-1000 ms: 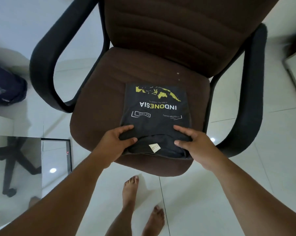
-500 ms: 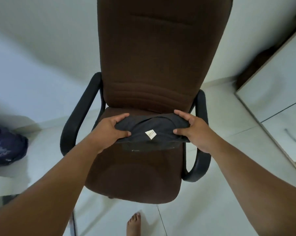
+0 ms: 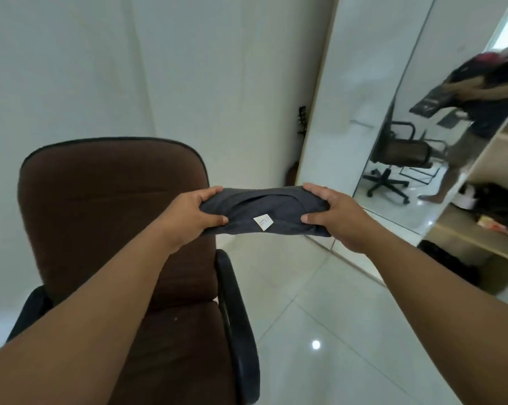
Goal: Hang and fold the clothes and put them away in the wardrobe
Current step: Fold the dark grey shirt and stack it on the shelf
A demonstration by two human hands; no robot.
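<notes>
Now the folded dark T-shirt (image 3: 264,213) is off the chair seat and up in the air, level with the top edge of the chair's backrest and just right of it. 1.0 s ago it lay flat on the front half of the seat, print up; 0.5 s ago it was lifted just above the seat. View has swung from straight down at the seat to forward and right.

Hands: left hand (image 3: 190,216) grips the left end of the bundle, thumb on the near face, fingers curled over the top. Right hand (image 3: 331,214) grips the right end the same way. Same 2-hand hold as in both earlier frames. Shirt hangs between them as a flat bundle, white tag (image 3: 263,222) facing the camera near the middle.

Around: brown office chair (image 3: 106,200) with black armrests sits lower left, under the left forearm; nothing on the visible part of its seat. White tiled floor (image 3: 320,317) below the shirt. Wardrobe (image 3: 349,83) stands at right, with a mirrored door (image 3: 422,127) showing the person's reflection holding the shirt. Open wooden shelves (image 3: 480,235) at the far right edge hold dark clothes; contents too blurred to tell apart. Between shirt and shelves, only open floor shows.
</notes>
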